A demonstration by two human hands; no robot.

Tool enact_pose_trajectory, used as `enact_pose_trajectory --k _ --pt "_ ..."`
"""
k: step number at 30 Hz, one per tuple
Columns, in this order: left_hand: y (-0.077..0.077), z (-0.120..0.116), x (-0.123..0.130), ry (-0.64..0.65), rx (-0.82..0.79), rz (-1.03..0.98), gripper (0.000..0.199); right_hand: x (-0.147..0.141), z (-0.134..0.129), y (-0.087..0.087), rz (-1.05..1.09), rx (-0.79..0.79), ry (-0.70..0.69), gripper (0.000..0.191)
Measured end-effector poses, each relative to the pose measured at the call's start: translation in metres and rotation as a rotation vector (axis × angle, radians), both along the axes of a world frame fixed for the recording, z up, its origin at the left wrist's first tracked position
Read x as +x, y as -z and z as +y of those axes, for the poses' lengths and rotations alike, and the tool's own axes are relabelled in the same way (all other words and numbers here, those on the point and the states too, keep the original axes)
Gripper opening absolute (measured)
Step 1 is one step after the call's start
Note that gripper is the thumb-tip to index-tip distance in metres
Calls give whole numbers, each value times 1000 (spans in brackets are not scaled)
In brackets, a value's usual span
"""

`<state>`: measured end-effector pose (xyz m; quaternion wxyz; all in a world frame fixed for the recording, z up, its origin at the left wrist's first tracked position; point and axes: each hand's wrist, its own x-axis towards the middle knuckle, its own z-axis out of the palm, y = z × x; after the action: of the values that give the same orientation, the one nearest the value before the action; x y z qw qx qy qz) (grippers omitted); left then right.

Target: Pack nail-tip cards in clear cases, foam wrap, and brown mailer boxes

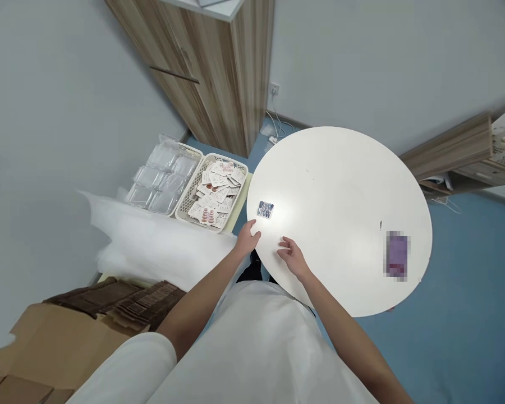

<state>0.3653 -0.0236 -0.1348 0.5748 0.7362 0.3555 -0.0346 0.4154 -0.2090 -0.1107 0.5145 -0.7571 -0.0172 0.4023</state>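
Note:
On the left side of the round white table [340,185] lies a small clear pack with dark blue pieces in rows [265,210]; it looks like a set of press-on nails. My left hand [247,238] is at the table's edge just below this pack, thumb and fingers apart, holding nothing. Over the near part of the tabletop, my right hand [293,256] has its fingers loosely bent and apart, with nothing in them. Neither hand visibly touches the pack.
Left of the table, one basket [180,212] holds many printed cards; another holds clear plastic packets [162,171]. White wrapping sheet [160,244] and brown cardboard [67,342] lie nearer. A blurred purple item [397,255] is at the table's right. A wooden cabinet [219,73] stands behind.

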Motion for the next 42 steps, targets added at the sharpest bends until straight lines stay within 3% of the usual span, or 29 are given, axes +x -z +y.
enact_pose_trajectory --k 5,10,16,23,31,37,42 --pt "-8 -30 -30 -26 -66 -13 42 -7 -31 -3 -10 23 -75 43" --pt "-20 -64 -72 -51 -92 -11 37 -20 -46 -2 4 80 -138 38" --pt "-34 -71 -114 -143 -92 16 39 -36 -43 -5 4 141 -264 36" --pt "-36 -47 -161 -216 -72 50 46 -56 -15 -2 3 175 -374 34" --pt "-52 -6 -204 -211 -51 78 53 -91 58 -6 -17 172 -523 36" --pt "-74 37 -206 -238 -47 -49 51 -92 119 -34 -124 191 -613 37" --pt "-88 77 -184 -244 25 -139 51 -78 162 -45 -188 204 -589 38"
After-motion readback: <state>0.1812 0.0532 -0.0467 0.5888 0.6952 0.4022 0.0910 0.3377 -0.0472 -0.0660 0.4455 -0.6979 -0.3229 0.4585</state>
